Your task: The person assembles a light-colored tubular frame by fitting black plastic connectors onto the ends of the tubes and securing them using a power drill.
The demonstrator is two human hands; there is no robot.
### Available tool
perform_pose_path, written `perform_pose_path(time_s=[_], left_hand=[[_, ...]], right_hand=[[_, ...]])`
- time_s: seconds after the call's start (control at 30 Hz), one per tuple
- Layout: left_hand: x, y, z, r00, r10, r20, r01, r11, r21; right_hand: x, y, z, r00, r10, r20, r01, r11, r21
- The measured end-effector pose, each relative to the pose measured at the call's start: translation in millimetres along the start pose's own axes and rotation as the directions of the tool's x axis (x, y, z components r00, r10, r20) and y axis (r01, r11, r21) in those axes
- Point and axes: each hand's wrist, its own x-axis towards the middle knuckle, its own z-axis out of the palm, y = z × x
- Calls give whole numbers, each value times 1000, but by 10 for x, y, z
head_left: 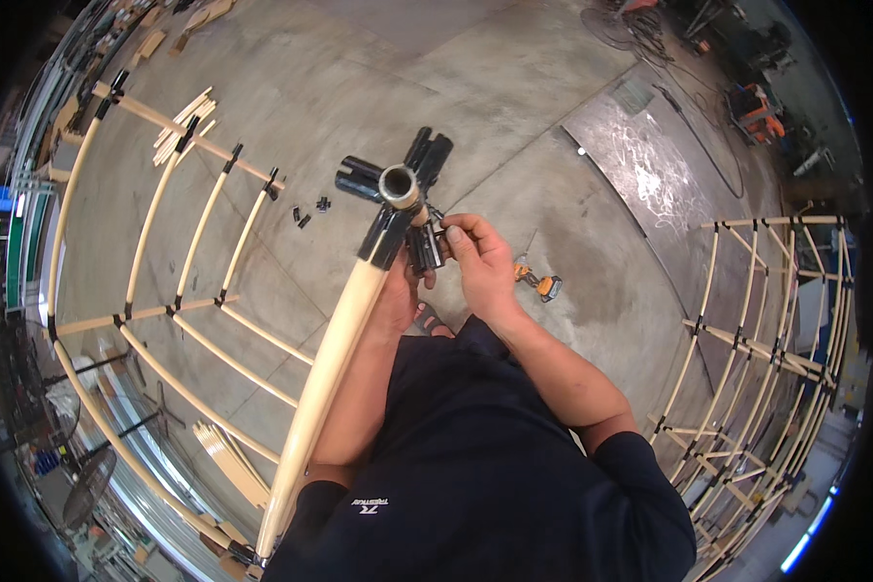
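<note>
In front of me stands a cream-coloured pipe (335,335), its upper end inside a black metal pipe joint (386,236). Other black sleeves spread from that end around an open pipe mouth (398,183). Below it hangs a short black joint piece (425,249). My left hand (398,296), partly hidden behind the pipe, is closed on this lower piece from underneath. My right hand (482,267) pinches with thumb and forefinger at the piece's right side; whatever is between those fingertips is too small to name.
A frame of cream pipes (141,315) with black joints rises at left. Another pipe rack (747,339) stands at right. An orange-and-black cordless power tool (548,287) and small black joint parts (322,204) lie on the concrete floor. A metal sheet (650,155) lies at far right.
</note>
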Motion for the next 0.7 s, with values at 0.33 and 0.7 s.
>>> perform_pose_path(time_s=[0.33,0.7], left_hand=[[-108,180,90,990,83,-110,-51,963,264],[-126,97,212,962,120,-247,-63,972,227]], right_hand=[[51,-153,41,952,-284,118,307,844,-440],[102,42,-64,990,59,127,-75,989,124]])
